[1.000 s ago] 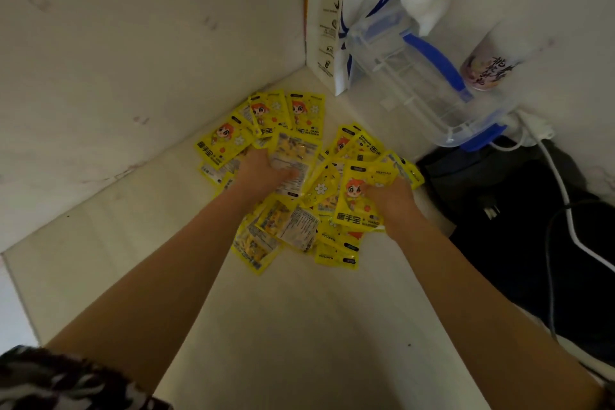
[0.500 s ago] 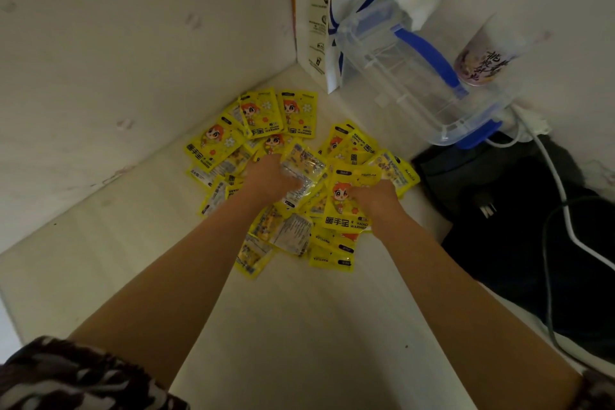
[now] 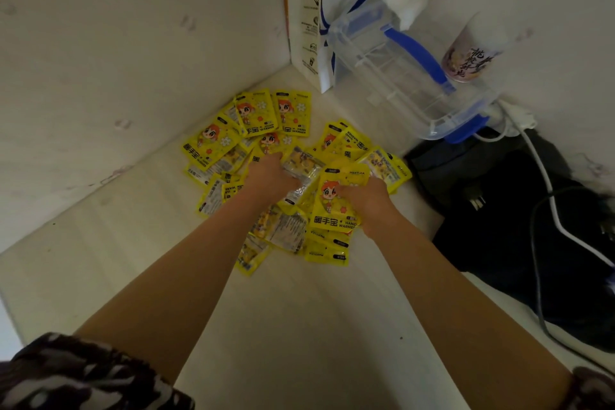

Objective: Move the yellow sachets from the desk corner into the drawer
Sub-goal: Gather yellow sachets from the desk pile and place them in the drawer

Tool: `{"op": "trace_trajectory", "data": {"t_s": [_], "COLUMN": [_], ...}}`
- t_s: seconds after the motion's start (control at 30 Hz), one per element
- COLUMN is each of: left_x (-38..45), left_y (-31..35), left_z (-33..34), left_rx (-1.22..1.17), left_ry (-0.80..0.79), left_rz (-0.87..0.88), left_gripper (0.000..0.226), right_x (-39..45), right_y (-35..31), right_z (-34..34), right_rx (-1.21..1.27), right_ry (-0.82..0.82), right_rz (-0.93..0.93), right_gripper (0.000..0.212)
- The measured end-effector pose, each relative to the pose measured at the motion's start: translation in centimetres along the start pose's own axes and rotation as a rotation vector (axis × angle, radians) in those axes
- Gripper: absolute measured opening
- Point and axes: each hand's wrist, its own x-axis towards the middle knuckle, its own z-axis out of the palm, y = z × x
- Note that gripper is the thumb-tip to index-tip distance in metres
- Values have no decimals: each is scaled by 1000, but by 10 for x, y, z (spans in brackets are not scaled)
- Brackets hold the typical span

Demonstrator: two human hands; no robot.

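Both hands down in the yellow sachets [image 3: 256,123] piled at the worktop's [image 3: 299,326] far corner, left hand [image 3: 270,176] & right hand [image 3: 366,198] w/ fingers curled, gripping sachets.

Both forearms are bare from the elbows down, long and slim, running up from the lower corners of the frame toward its middle. The left hand [image 3: 271,176] and right hand [image 3: 369,198] wear no rings, watch or gloves. A short, dark camouflage-patterned fabric sleeve [image 3: 83,376] shows at lower left; a matching sleeve edge [image 3: 595,388] peeks in at lower right.
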Motion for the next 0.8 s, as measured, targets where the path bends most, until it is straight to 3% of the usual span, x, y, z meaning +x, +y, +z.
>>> {"op": "trace_trajectory", "data": {"t_s": [0.1,0.37,0.53,0.63,0.73,0.8], "left_x": [4,1,-9,-24,-43,-56], "left_y": [-2,1,-6,-5,-4,-7], "left_z": [3,12,8,2,0,1], "left_rx": [3,-75,-238,-355,-531,-667], "left_ry": [-63,-36,18,40,85,114], "left_rz": [14,29,47,74,84,61], "left_gripper": [77,89,74,69,44,39], "right_x": [-1,-5,-13,-19,-28,-36], "right_y": [6,16,15,14,13,15], "right_z": [-6,-16,-25,-36,-48,-56], "right_rx": [12,72,130,157,142,127], "right_ry": [-14,-27,1,12,-2,-9], "right_rz": [-17,-77,-109,-124,-172,-211], "right_gripper": [15,23,31,25,19,20]}}
